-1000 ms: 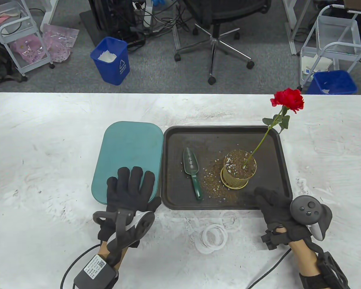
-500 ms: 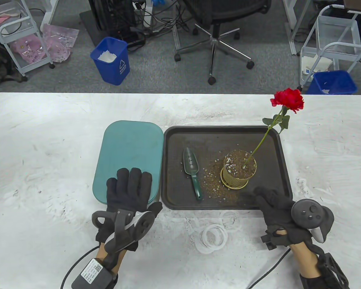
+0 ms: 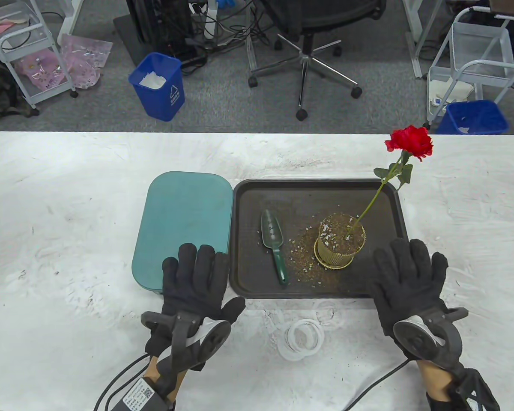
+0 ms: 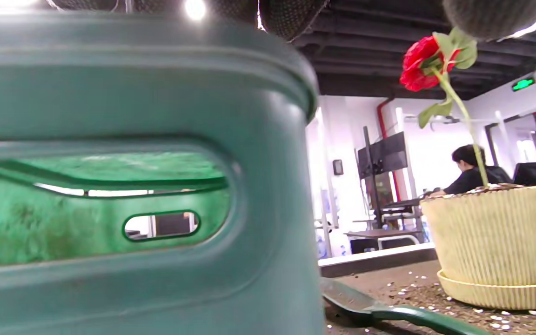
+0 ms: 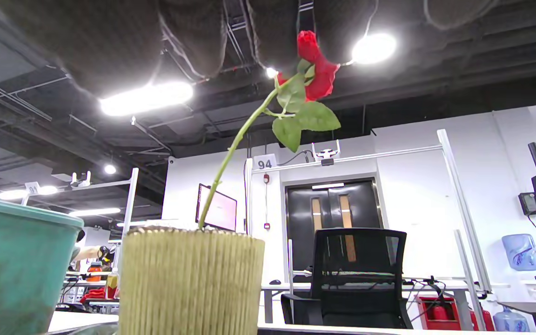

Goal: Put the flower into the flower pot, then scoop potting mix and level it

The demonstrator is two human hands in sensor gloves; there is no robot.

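A: At the near right corner of the tray (image 3: pixel 321 188), the right hand (image 3: pixel 409 284) now lies flat with its fingers spread and apart, holding nothing. Half a second ago it was turned on its side there.

B: And the left hand (image 3: pixel 197 282)?

A: It has slid a little right along the near edge of the green bin (image 3: pixel 184 222), fingers straight and apart, resting on the lid.

B: Where is the flower (image 3: pixel 409 143)?

A: Standing in the pot (image 3: pixel 342 244) on the tray, stem leaning far and right, unmoved. The mix reaches the rim. The scoop (image 3: pixel 274 244) lies on the tray left of the pot, with spilled grains between the 2.

B: So?

A: Both hands are empty and settled, so I judge the planting and leveling finished.
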